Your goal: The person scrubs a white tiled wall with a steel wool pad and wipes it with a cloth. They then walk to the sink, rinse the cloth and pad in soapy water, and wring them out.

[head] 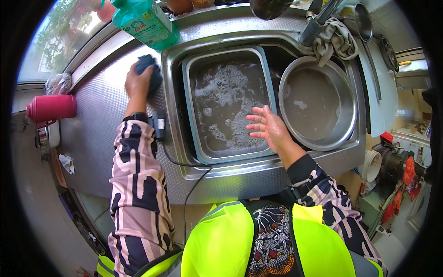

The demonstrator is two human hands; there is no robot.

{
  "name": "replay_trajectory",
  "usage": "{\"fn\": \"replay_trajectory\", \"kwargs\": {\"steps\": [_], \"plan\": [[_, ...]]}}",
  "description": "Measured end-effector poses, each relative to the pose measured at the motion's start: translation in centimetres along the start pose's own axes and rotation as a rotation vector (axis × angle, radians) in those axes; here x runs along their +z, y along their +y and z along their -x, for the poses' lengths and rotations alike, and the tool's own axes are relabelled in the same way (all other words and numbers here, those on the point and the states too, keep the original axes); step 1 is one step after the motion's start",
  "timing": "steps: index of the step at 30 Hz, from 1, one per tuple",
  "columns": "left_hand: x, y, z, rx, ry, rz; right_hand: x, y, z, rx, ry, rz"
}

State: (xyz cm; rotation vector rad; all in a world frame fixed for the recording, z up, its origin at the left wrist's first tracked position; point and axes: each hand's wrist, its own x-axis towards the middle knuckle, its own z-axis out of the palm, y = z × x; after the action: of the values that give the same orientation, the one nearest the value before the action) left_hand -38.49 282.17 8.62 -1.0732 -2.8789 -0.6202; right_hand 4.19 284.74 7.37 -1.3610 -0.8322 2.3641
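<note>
My left hand [138, 81] grips a dark blue cloth [149, 72] on the textured steel countertop [100, 138], left of the sink. My right hand [268, 128] is held over the right side of a rectangular basin [202, 157] of soapy, greyish water, with its fingers apart and nothing in them. That basin stands in the sink's large bowl. To its right sits a round steel bowl [289, 121] of cloudy water. A green detergent bottle [148, 24] stands behind the blue cloth.
A pink thermos flask [52, 106] lies at the far left, with a crumpled tissue [66, 163] below it. A black cable [188, 194] crosses the counter's front edge. The faucet [309, 31], a draped grey rag [335, 41] and a steel ladle [373, 72] are at the upper right.
</note>
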Motion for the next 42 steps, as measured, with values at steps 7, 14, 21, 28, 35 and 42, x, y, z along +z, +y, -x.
{"fn": "replay_trajectory", "kwargs": {"steps": [7, 14, 21, 28, 35, 42], "plan": [[-1.0, 11.4, 10.3, 0.14, -0.458, 0.561, 1.8, 0.7, -0.8, 0.081, 0.032, -0.055], [-2.3, 14.7, 22.7, 0.71, -0.452, 0.611, 3.2, 0.2, -0.7, 0.011, -0.169, -0.636], [-0.5, 12.6, 19.7, -0.549, -0.387, 1.438, 2.8, -1.2, 1.4, -0.123, -0.061, -0.624], [-1.7, 14.1, 21.9, -0.445, -0.749, 1.688, 3.3, -1.7, 1.3, -0.32, -0.114, -0.368], [-7.0, 15.9, 21.8, -0.314, -0.433, 1.439, 2.0, -3.7, 1.7, -0.23, -0.018, -0.472], [-13.1, 19.0, 20.2, 0.024, -0.373, 1.539, 3.7, -6.6, 4.4, -0.185, -0.166, -0.312]]}}
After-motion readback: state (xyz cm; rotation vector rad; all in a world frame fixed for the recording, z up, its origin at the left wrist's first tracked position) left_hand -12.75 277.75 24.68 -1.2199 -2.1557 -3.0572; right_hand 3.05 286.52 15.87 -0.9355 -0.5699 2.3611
